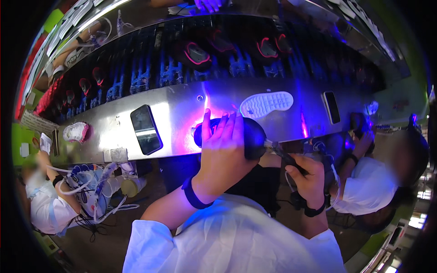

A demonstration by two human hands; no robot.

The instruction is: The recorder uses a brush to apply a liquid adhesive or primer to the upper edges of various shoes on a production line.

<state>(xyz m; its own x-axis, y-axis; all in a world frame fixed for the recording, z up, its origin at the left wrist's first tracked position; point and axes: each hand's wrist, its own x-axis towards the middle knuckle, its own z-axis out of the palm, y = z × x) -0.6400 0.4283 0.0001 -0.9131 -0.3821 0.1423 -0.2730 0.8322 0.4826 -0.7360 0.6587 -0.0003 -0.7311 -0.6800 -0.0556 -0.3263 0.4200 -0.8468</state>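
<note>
Along the bench edge (177, 153), a dark shoe (254, 136) stretches left to right

This looks like a shoe workshop: just beyond the hands (226, 148), a white shoe sole (267, 104) lies on a metal desk (180, 95); farther off, a long slatted rack (168, 70) carries red-rimmed shoe pieces (196, 53).

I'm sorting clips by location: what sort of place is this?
Probably a shoe workshop or factory line: a white sole lies on the long metal bench, dark shoes stand beyond it, and co-workers flank the wearer.
</note>
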